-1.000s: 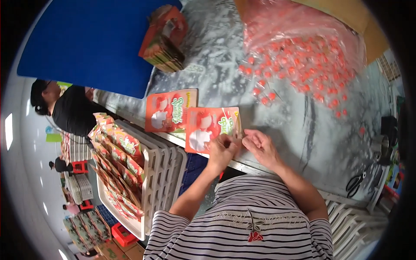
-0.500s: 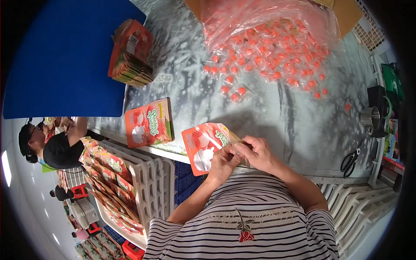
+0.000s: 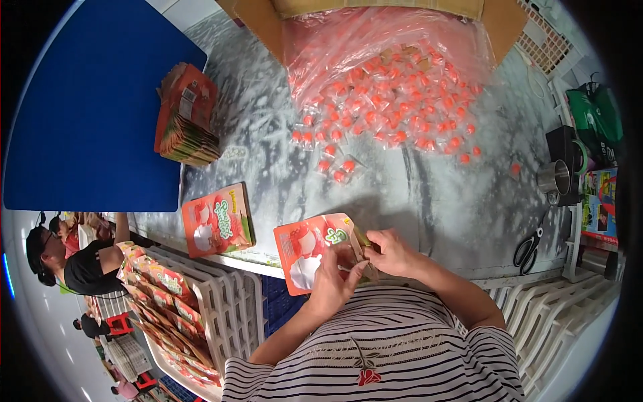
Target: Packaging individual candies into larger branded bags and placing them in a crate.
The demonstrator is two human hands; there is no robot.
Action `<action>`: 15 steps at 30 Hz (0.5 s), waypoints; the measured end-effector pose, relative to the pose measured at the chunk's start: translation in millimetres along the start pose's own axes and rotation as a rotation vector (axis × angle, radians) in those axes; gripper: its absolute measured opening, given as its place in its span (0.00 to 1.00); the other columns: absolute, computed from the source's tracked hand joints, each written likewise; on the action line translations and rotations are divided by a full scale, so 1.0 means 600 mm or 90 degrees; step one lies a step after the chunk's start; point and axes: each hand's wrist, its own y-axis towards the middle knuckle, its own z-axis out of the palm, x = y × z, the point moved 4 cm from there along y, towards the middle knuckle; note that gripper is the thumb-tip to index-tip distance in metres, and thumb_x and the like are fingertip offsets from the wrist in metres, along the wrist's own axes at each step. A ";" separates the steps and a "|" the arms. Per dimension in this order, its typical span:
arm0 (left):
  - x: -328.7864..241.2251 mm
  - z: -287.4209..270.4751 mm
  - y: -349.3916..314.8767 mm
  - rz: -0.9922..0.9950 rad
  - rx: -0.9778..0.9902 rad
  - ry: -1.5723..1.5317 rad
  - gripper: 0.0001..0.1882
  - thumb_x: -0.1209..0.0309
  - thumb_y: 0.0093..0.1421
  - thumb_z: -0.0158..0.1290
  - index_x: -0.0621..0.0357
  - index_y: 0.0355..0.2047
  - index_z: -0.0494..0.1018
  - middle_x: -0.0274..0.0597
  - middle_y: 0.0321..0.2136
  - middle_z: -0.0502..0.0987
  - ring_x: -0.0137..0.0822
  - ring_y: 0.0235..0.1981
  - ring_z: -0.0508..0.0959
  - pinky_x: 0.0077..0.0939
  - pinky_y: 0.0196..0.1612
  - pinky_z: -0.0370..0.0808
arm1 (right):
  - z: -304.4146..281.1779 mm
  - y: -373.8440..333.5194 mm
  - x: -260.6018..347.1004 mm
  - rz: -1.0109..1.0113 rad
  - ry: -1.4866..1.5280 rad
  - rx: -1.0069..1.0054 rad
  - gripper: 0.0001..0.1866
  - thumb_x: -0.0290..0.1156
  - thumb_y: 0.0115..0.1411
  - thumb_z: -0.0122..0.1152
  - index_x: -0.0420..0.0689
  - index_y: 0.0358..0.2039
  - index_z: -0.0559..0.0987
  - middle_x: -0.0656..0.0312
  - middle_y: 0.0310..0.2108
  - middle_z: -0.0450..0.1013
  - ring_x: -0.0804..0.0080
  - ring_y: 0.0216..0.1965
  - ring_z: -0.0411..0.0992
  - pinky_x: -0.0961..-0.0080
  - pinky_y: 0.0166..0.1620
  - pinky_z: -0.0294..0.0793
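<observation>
Both of my hands hold one flat red and orange pouch (image 3: 309, 251) at the near edge of the grey table (image 3: 415, 194). My left hand (image 3: 333, 285) grips its lower right corner from below. My right hand (image 3: 390, 252) pinches its right edge, where the mouth shows a brownish inside. A second pouch of the same kind (image 3: 218, 220) lies flat on the table to the left. Further back, a heap of small wrapped orange sweets (image 3: 388, 110) spills from a clear plastic bag (image 3: 375, 47) set in a cardboard box.
A stack of flat pouches (image 3: 186, 115) sits at the back left beside a blue board (image 3: 87, 114). A metal cup (image 3: 553, 177) and scissors (image 3: 528, 248) lie at the right. White crates (image 3: 221, 308) with filled pouches stand below left, near another person (image 3: 74, 258).
The view has tilted so the table and sweets sit lower in the picture. My hands have stayed on the pouch, with the right hand working along its right edge.
</observation>
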 end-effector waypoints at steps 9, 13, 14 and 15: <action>-0.074 -0.027 0.023 0.460 0.303 0.664 0.27 0.63 0.46 0.61 0.66 0.45 0.71 0.54 0.54 0.65 0.48 0.45 0.72 0.37 0.45 0.75 | -0.005 0.007 0.048 0.000 -0.077 0.119 0.09 0.26 0.51 0.54 0.35 0.32 0.75 0.41 0.29 0.74 0.40 0.33 0.73 0.55 0.36 0.73; -0.088 -0.027 0.014 0.616 0.317 0.775 0.22 0.62 0.47 0.58 0.64 0.39 0.74 0.51 0.46 0.68 0.46 0.43 0.73 0.33 0.38 0.77 | -0.006 0.010 0.038 0.016 -0.127 0.127 0.09 0.27 0.51 0.55 0.35 0.31 0.75 0.42 0.29 0.74 0.41 0.34 0.73 0.54 0.37 0.73; -0.095 -0.024 0.012 0.673 0.292 0.784 0.18 0.62 0.49 0.57 0.62 0.35 0.74 0.48 0.39 0.68 0.44 0.38 0.74 0.30 0.32 0.77 | -0.015 0.016 0.025 -0.002 -0.145 0.075 0.09 0.27 0.51 0.55 0.36 0.31 0.75 0.42 0.29 0.74 0.42 0.34 0.73 0.54 0.37 0.73; -0.098 -0.025 0.008 0.672 0.291 0.784 0.18 0.62 0.49 0.57 0.62 0.35 0.74 0.48 0.39 0.68 0.44 0.38 0.74 0.30 0.32 0.77 | -0.027 0.022 0.025 -0.021 -0.163 0.024 0.08 0.27 0.52 0.55 0.37 0.32 0.75 0.43 0.29 0.75 0.42 0.34 0.73 0.54 0.38 0.72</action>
